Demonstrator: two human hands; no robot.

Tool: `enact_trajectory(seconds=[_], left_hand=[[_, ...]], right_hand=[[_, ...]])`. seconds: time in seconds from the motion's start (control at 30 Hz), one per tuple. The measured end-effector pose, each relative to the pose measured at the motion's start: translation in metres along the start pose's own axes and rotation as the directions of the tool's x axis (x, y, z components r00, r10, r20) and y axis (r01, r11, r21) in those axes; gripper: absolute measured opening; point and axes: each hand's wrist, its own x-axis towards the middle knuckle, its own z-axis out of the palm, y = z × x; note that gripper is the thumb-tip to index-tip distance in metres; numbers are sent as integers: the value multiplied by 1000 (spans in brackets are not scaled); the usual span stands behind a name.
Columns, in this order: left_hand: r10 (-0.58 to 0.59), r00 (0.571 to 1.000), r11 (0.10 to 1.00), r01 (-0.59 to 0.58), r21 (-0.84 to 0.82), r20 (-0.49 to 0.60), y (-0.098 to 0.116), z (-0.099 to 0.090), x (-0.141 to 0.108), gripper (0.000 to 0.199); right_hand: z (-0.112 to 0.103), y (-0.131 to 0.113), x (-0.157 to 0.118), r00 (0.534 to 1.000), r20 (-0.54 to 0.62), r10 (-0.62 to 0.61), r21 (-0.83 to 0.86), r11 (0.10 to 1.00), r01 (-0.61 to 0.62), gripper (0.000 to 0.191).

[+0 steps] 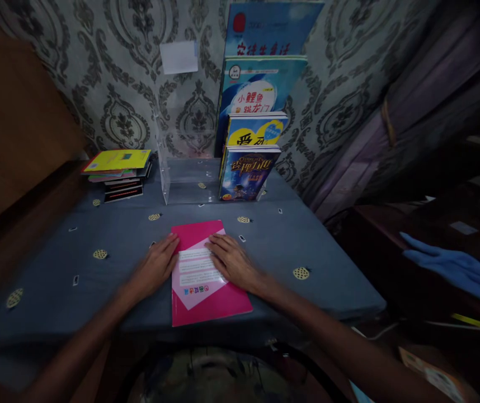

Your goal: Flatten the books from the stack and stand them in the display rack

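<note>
Clearly, the pink book (212, 312) lies flat near the front edge of the table (128, 226), squarely before the person, where both arms reach it easily. The left hand (159, 262) rests palm down along its left edge, fingers close together, which probably keeps that side from sliding. The right hand (235, 263) lies across the cover's right part, fingers slightly spread, likely to press the book down flat. Neither grip is clamped on anything; both are loose and apart from each other, with the book's printed panel between them.

Farther back, to the left, a stack of thin books (117, 161) lies flat with a yellow one on top, a little uneven yet stable enough. Beside it, the clear stand (187, 190) carries upright books (247, 174) at its right end. The lower ones are in front and the taller behind, presumably so that each title stays readable. Behind everything rises the patterned wall (126, 115).
</note>
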Motion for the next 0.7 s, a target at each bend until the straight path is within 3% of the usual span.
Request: enact_trajectory(seconds=[0.2,0.43,0.57,0.7], left_hand=[[-97,992,995,94,-37,-86,-6,3,28,42],[-127,983,985,108,-137,-134,0,8,35,33],[-89,984,995,81,-56,-152,-4,13,33,35],[22,992,992,-6,129,-123,-12,15,31,40]], right_hand=[[0,0,0,1000,2,-2,5,1000,2,39],[-3,-4,5,997,77,25,37,999,-28,41],[6,-17,32,988,152,23,80,996,-36,49],[22,-32,68,984,176,2,120,992,-23,56]])
